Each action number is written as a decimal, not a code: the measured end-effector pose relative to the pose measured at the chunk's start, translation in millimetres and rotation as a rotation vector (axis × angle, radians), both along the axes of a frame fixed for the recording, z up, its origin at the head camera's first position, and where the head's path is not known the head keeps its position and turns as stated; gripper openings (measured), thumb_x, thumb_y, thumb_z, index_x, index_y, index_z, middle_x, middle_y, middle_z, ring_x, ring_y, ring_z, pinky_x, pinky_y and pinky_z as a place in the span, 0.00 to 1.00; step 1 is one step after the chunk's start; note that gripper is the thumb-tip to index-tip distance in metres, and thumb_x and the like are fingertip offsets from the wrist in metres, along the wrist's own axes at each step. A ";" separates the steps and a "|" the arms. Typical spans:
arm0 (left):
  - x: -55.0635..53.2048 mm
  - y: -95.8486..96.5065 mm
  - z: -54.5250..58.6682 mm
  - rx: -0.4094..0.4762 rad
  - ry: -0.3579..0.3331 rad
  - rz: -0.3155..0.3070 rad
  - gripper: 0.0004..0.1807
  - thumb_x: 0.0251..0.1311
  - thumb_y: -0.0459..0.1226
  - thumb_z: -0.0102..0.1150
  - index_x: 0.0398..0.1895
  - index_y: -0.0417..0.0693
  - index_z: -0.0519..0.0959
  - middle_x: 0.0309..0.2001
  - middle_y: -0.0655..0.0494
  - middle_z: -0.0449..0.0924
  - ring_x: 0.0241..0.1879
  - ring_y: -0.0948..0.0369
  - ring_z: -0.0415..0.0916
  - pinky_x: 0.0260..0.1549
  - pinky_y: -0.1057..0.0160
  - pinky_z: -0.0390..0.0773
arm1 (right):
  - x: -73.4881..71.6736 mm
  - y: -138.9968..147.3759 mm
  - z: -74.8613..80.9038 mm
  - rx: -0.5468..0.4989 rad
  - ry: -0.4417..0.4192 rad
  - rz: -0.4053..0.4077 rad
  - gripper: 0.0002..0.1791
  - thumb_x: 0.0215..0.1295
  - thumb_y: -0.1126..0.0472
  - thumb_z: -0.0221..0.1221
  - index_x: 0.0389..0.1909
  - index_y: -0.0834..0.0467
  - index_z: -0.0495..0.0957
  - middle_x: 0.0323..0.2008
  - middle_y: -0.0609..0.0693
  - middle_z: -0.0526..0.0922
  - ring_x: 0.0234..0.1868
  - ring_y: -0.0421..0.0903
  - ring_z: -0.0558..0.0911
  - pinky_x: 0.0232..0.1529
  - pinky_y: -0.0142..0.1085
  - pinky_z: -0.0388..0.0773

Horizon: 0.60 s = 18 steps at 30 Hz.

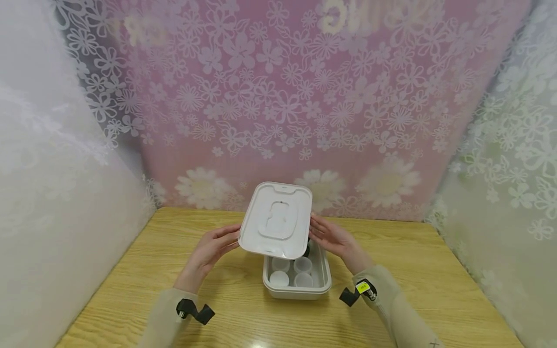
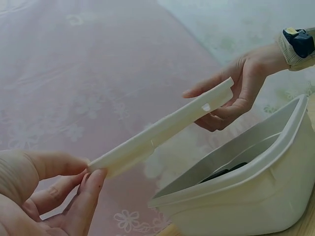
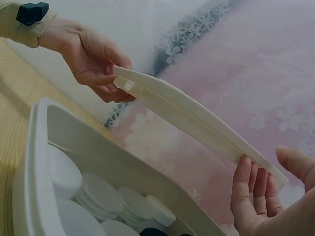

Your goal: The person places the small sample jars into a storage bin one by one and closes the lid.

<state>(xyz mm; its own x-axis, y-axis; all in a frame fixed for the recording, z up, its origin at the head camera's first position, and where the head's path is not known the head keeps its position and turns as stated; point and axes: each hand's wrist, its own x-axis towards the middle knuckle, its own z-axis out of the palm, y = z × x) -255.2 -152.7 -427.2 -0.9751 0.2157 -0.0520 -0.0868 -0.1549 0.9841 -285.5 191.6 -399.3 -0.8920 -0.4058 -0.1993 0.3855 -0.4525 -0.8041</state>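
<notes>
A white rectangular lid (image 1: 252,229) is held tilted above a white plastic box (image 1: 298,293), covering its far part in the head view. My left hand (image 1: 213,246) pinches the lid's left edge between thumb and fingers. At the opposite edge, my right hand (image 1: 337,239) holds the lid, fingers beneath and thumb above. Inside the box stand several round white-topped containers (image 3: 101,194). Dark items (image 2: 224,172) show farther in, but their kind is unclear. The lid is apart from the box rim in both wrist views.
The box stands on a wood-grain table (image 1: 383,280). A pink floral curtain (image 1: 278,121) hangs behind the table. Pale patterned sheets (image 1: 522,193) flank it on both sides. Black straps (image 1: 193,310) with loose ends circle both wrists.
</notes>
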 end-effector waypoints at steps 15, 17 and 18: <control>-10.3 24.6 0.8 0.041 -0.001 0.068 0.24 0.68 0.33 0.62 0.66 0.37 0.75 0.61 0.46 0.79 0.52 0.60 0.83 0.56 0.57 0.81 | -11.7 14.0 5.1 0.147 0.030 -0.093 0.08 0.77 0.66 0.52 0.50 0.53 0.76 0.42 0.44 0.83 0.45 0.38 0.82 0.46 0.31 0.81; -12.3 27.5 0.9 0.048 -0.003 0.077 0.23 0.68 0.33 0.62 0.66 0.37 0.76 0.61 0.47 0.80 0.52 0.60 0.83 0.56 0.57 0.81 | -11.8 15.6 6.8 0.168 0.046 -0.110 0.08 0.77 0.66 0.51 0.51 0.53 0.75 0.42 0.43 0.83 0.45 0.38 0.83 0.46 0.31 0.82; -13.1 28.8 1.0 0.047 0.002 0.078 0.23 0.69 0.33 0.62 0.66 0.36 0.76 0.60 0.47 0.80 0.52 0.60 0.83 0.56 0.57 0.81 | -11.8 16.4 7.7 0.175 0.056 -0.117 0.08 0.77 0.66 0.51 0.51 0.53 0.75 0.42 0.43 0.83 0.45 0.38 0.83 0.46 0.32 0.82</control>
